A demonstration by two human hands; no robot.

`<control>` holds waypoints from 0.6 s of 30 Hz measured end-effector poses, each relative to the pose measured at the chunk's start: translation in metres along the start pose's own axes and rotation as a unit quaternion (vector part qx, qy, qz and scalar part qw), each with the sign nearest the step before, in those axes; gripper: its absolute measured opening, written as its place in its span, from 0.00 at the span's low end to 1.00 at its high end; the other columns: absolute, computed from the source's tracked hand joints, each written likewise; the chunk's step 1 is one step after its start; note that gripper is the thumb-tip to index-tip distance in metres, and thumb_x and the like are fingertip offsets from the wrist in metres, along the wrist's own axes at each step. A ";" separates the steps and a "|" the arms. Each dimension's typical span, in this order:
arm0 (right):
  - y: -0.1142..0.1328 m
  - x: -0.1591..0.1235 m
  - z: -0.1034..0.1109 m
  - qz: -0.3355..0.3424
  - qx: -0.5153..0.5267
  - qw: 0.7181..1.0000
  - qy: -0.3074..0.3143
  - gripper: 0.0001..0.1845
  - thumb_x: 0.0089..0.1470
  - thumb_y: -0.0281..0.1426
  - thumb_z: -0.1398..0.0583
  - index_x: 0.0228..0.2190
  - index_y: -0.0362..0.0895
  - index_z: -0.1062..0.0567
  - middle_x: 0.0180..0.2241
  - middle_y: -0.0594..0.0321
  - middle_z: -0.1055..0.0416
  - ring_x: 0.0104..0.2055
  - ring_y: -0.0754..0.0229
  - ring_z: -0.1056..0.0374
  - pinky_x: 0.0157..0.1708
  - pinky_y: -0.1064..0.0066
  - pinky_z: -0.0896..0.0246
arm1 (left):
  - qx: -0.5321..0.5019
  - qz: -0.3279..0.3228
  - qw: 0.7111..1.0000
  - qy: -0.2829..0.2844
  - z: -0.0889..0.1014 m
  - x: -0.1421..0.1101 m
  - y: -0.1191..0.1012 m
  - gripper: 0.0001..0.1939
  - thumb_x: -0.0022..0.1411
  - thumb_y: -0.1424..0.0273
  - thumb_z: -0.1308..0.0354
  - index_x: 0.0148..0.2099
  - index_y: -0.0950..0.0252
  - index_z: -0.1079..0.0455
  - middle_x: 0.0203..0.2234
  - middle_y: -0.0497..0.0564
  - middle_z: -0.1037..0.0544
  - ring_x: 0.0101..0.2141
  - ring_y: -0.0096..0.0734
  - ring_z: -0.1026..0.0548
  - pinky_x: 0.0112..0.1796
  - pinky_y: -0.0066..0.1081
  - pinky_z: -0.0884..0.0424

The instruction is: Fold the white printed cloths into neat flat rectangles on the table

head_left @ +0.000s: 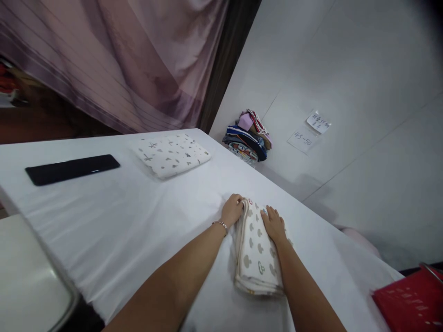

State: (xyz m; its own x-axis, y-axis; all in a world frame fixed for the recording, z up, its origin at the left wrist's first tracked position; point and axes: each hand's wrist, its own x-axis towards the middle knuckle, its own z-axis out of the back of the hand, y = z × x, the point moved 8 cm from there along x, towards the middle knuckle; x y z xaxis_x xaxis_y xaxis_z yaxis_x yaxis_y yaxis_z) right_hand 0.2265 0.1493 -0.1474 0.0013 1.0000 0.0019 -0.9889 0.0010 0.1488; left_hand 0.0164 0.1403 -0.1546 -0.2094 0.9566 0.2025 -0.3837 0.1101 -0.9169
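A folded white cloth with grey prints [255, 253] lies on the white-covered table [121, 221] near its right edge. My left hand [232, 210] curls over the cloth's far left corner, fingers closed on the edge. My right hand [274, 224] rests flat on top of the cloth's far right part, fingers stretched out. A thin bracelet sits on my left wrist.
A second folded printed cloth [171, 154] lies further back on the table. A long black flat object [72, 168] is at the far left. A pile of coloured clothes [248, 136] sits on the floor by the wall. A red item [411, 299] is at the lower right.
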 end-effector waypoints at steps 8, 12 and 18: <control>-0.016 0.006 0.003 -0.028 -0.015 0.999 -0.005 0.33 0.58 0.49 0.60 0.60 0.48 0.44 0.63 0.59 0.51 0.64 0.49 0.60 0.57 0.47 0.63 | -0.001 0.016 0.999 0.032 -0.001 0.009 0.004 0.05 0.59 0.74 0.50 0.35 0.62 0.34 0.34 0.47 0.26 0.36 0.28 0.30 0.36 0.26 0.36; -0.017 0.008 0.000 -0.025 -0.035 0.999 -0.006 0.33 0.58 0.49 0.60 0.60 0.47 0.45 0.62 0.58 0.51 0.64 0.49 0.60 0.58 0.48 0.63 | 0.013 0.038 0.998 0.043 -0.004 0.017 0.010 0.03 0.57 0.73 0.48 0.32 0.63 0.34 0.28 0.46 0.26 0.31 0.28 0.31 0.31 0.26 0.39; -0.010 0.007 -0.001 -0.017 -0.031 0.999 -0.013 0.34 0.58 0.49 0.60 0.60 0.47 0.46 0.64 0.56 0.55 0.65 0.48 0.64 0.58 0.46 0.67 | -0.003 0.019 0.998 0.054 -0.003 0.015 0.011 0.03 0.56 0.71 0.48 0.33 0.62 0.33 0.29 0.45 0.25 0.31 0.27 0.30 0.30 0.25 0.39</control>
State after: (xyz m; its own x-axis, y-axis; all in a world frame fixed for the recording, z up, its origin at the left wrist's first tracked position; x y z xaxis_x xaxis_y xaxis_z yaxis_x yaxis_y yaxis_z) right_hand 0.2361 0.1567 -0.1498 0.0374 0.9990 0.0247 -0.9955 0.0351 0.0880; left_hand 0.0122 0.1563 -0.1625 -0.1256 0.9837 0.1287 -0.3715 0.0737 -0.9255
